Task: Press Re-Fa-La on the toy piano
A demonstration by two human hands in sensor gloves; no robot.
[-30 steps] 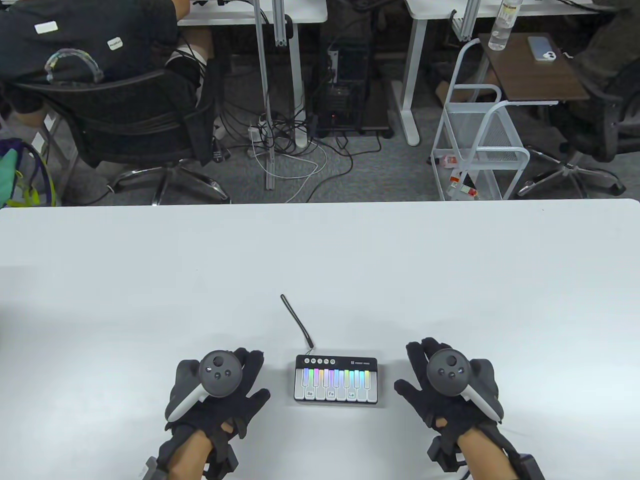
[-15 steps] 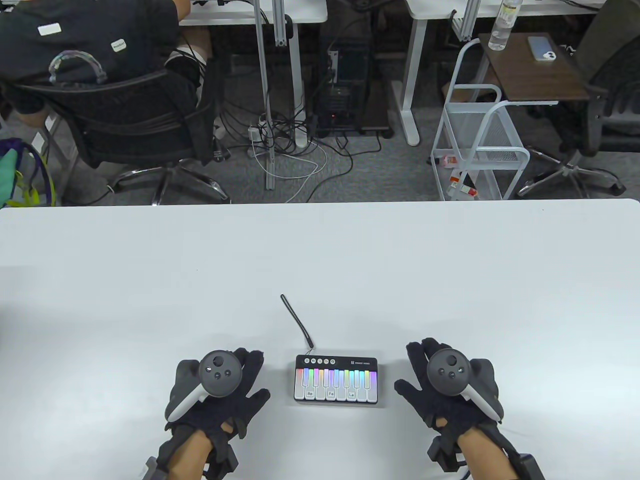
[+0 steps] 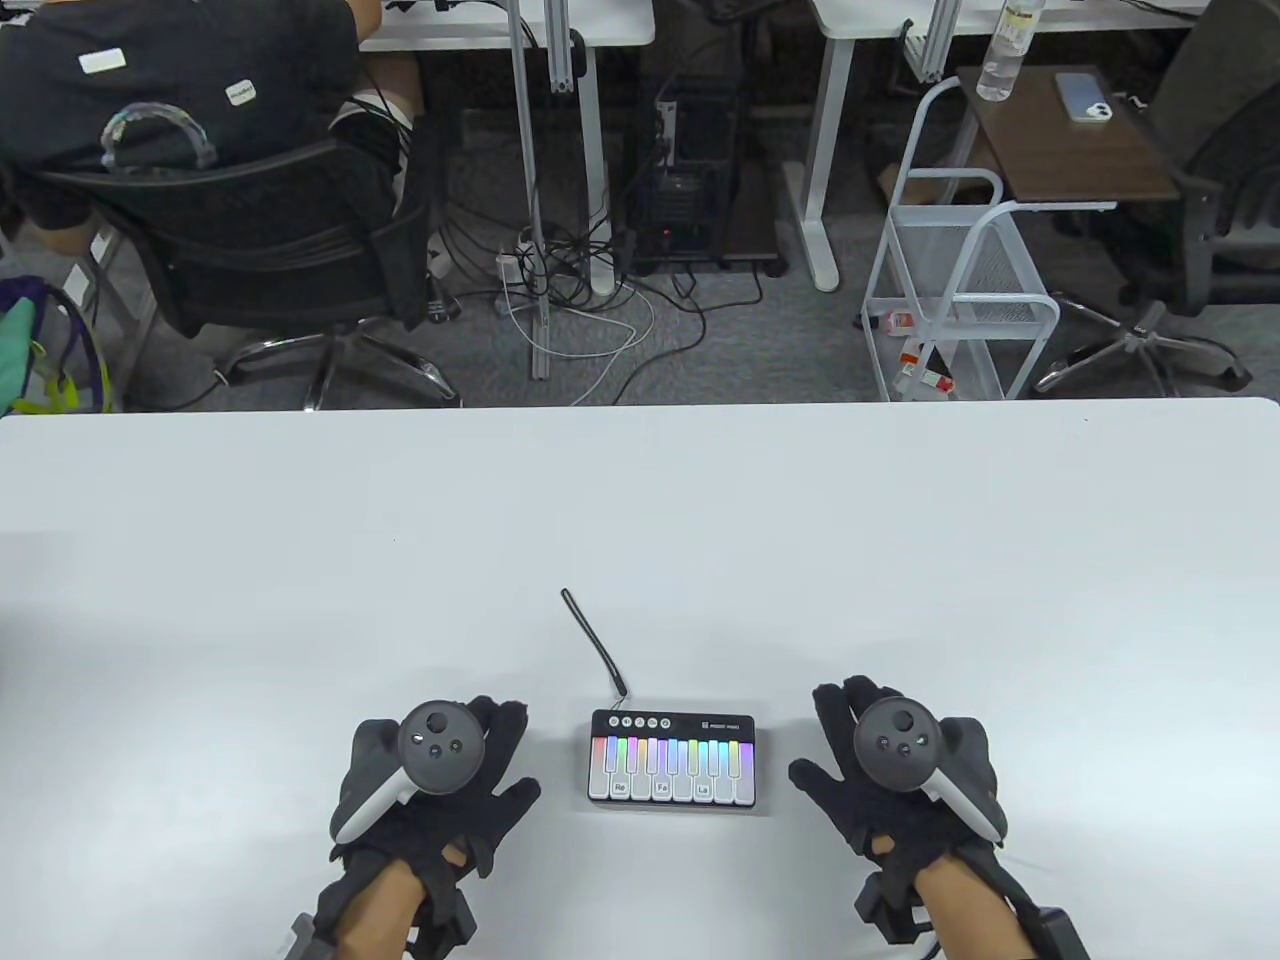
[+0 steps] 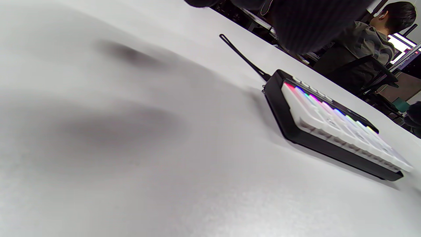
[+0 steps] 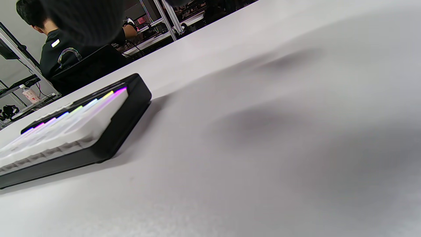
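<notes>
A small black toy piano with white keys lit in rainbow colours lies near the table's front edge; labels Re, Fa and La mark three keys. A thin black strap runs from its back left corner. My left hand rests flat on the table to the piano's left, fingers spread, holding nothing. My right hand rests flat to the piano's right, fingers spread, holding nothing. Neither hand touches the piano. The piano also shows in the left wrist view and the right wrist view.
The white table stretches wide beyond the piano. Past its far edge are office chairs, desks, a white wire cart and a seated person.
</notes>
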